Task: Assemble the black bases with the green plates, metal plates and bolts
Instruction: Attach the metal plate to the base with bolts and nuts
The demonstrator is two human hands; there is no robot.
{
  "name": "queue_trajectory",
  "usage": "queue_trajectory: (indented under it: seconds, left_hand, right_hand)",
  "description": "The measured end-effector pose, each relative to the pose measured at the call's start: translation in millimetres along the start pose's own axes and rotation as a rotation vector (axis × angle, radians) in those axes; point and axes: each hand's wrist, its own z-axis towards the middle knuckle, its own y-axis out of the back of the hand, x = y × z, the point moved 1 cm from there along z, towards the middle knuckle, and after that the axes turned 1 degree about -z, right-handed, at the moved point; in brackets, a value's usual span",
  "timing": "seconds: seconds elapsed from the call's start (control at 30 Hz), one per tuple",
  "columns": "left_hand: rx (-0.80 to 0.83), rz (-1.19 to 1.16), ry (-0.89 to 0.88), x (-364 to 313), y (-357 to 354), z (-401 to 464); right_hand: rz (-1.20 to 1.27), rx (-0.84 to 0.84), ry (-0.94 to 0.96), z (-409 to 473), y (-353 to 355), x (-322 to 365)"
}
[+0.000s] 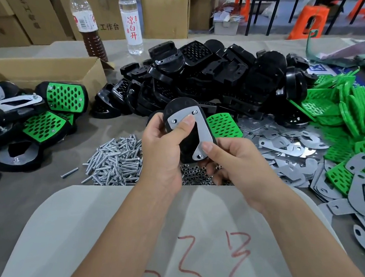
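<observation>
While a black base [187, 136] is held upright at the centre of the frame, a metal plate [192, 130] is seen lying flat against its face, with bolt ends showing at three of the plate's holes. The grip of the left hand [164, 145] is clamped on the base's left edge, the thumb pressed onto the plate. The grip of the right hand [232, 159] is closed on the lower right edge of the plate and base; whether a nut is pinched in it cannot be told.

This unit is judged to be near its last step, the fastening of the bolts. Finished assemblies [23, 113], black with green perforated faces, are piled at the left of the frame beside a cardboard box [34, 70]. Much is left: a large heap of bare black bases [209, 76] is stacked in the upper centre, green plates [355, 120] are heaped at the upper right, and loose metal plates [292, 149] are spread at the right. Bolts [117, 159] are piled on the counter [40, 189] just left of the hands, and nuts [197, 175] lie just below them. Only a small share of the parts is judged to be assembled.
</observation>
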Motion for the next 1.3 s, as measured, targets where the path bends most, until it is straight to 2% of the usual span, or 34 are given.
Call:
queue_trajectory:
  seconds: [0.3, 0.67, 0.83, 1.0, 1.2, 1.3]
  left_hand:
    - [-0.045, -0.018, 0.051, 5, 1, 3]
    - [-0.044, 0.023, 0.076, 3, 1, 8]
    - [-0.049, 0.053, 0.154, 3, -20, 14]
    - [-0.044, 0.096, 0.149, 5, -45, 21]
    - [-0.062, 0.065, 0.135, 13, -45, 26]
    - [-0.059, 0.058, 0.159, 15, -38, 26]
  right_hand:
    - [-0.042, -0.043, -0.105, 1, -3, 0]
    - [-0.045, -0.010, -0.081, 1, 1, 1]
    - [0.014, -0.103, -0.059, 3, 7, -2]
    - [0.077, -0.216, -0.030, 4, 17, -2]
    - [0.045, -0.246, -0.014, 5, 18, -3]
    - [0.033, -0.205, -0.066, 4, 20, -3]
